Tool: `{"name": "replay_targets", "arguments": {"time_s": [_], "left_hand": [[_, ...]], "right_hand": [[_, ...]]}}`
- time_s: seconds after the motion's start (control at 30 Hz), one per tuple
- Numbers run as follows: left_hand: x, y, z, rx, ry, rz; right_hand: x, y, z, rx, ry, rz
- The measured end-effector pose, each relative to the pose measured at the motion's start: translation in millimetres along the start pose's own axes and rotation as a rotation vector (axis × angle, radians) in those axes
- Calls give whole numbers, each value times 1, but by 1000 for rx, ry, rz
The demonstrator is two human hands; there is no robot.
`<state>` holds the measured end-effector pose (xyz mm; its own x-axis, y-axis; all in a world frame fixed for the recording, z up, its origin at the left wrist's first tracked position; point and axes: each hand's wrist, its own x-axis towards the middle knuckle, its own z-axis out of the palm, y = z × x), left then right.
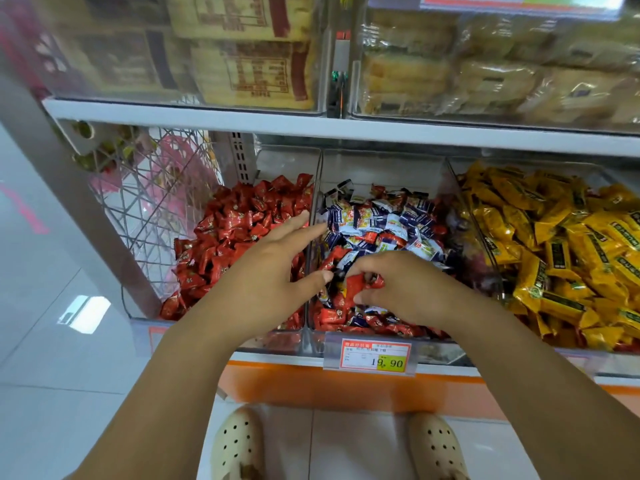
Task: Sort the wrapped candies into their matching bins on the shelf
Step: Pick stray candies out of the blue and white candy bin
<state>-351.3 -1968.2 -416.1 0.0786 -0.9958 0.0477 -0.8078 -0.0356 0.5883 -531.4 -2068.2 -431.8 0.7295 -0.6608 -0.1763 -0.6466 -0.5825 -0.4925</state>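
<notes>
A white metal shelf (242, 114) carries three clear plastic bins: the left bin (287, 164) of red candies, the middle bin (381, 168) of blue-and-white ones mixed with stray reds, and the right bin (519, 168) of yellow. The left hand (277, 268) is flat and empty. The right hand (408, 289) has a pinching grip on a red wrapped candy (356, 285) over the middle bin; its matching bin lies to the left.

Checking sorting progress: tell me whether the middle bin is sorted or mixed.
Mixed. The middle bin holds blue-and-white candies with red candies among them, mostly near its front; the right hand pinches a red candy there.
</notes>
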Motion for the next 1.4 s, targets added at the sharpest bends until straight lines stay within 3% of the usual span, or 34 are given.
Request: {"name": "replay_targets", "arguments": {"time_s": [0.1,0.2,0.27,0.73,0.97,1.1,1.27,1.4], "left_hand": [[-2,1,-1,-1,0,2],[-4,1,-2,-7,4,-1],[-4,1,-2,-11,7,-1],[-6,-3,-4,-60,3,-7],[-3,-1,-3,-92,17,-7],[-3,-4,-3,-124,14,-1],[-2,-11,-8,-187,33,-10],[-4,-8,-8,-253,123,-11]], "right_hand": [[-5,-5,-16,111,3,-22],[-6,-18,-9,188,-232,2],[-1,-23,2,54,-298,13],[11,-24,22,217,-177,65],[11,-29,32,136,-84,22],[10,-28,32,289,-65,47],[10,-19,6,759,-43,197],[10,-16,-14,1085,-9,201]]}}
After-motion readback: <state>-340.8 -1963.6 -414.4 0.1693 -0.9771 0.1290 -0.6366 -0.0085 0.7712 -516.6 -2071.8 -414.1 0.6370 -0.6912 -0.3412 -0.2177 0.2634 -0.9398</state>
